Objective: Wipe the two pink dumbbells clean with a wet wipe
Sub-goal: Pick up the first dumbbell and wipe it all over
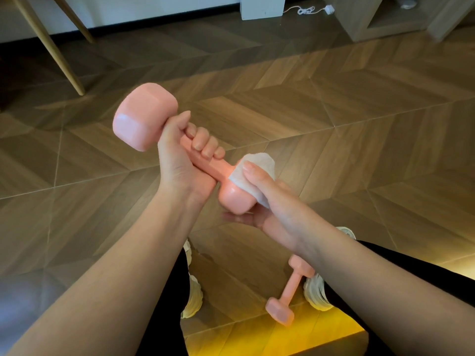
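Fingers of the left hand are clamped round the handle of the raised dumbbell. The right hand pins the wet wipe to the lower head with its thumb, its fingers cupped beneath and mostly hidden. The second dumbbell lies on the wood floor beside the right shoe, its far head partly covered by the forearm.

Chevron wood floor with a pink dumbbell just beside a white shoe.

On the herringbone wood floor stand slanted wooden legs; a white cable lies farther back.
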`<state>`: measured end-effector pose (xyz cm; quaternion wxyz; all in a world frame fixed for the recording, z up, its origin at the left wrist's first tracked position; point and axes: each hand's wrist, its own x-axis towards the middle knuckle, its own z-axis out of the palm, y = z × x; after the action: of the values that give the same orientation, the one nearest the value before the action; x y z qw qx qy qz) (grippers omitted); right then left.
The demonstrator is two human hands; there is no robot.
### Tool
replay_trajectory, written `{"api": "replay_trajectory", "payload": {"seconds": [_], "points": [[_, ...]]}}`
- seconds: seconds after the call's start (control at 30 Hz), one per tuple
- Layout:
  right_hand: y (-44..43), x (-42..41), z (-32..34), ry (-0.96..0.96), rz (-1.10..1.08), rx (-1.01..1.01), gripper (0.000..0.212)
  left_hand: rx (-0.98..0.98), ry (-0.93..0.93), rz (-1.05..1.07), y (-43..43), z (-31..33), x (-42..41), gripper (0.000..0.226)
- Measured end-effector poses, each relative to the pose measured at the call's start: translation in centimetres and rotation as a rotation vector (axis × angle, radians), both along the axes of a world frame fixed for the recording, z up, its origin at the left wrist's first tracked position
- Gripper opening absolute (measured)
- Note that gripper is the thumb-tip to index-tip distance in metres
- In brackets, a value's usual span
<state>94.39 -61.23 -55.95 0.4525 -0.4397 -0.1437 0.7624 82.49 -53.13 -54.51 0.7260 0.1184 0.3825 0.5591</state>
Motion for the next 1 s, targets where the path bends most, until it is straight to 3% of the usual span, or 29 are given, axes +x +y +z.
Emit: {"api": "replay_trajectory", "payload": {"seconds": [0.23, 0.37, 0.53, 0.83, 1.0], "points": [[-0.1, -0.1, -1.2, -0.339, -0.079, 0.166, 0.050, -0.118, 0.002, 0.065, 0.4, -0.1, 0.0, 0.033], [0.1, -0.2, -1.0, -0.232, -0.061, 0.132, 0.035, -0.111, 0.007, 0.090, 0.4, -0.1, -0.4, 0.036], [0.1, 0.0, -0.6, 0.034, 0.072, 0.058, 0.062, -0.043, 0.028, 0.055, 0.2, 0.2, -0.7, 0.038], [0.1, -0.3, -1.3, -0.230, -0.063, 0.130, 0.047, -0.090, 0.062, 0.046, 0.3, 0.2, 0.2, 0.034], [0.1, -0.1, -1.6, -0.170, -0.088, -0.007, 0.026, -0.116, 0.080, 0.014, 0.1, -0.3, 0.1, 0.038]]}}
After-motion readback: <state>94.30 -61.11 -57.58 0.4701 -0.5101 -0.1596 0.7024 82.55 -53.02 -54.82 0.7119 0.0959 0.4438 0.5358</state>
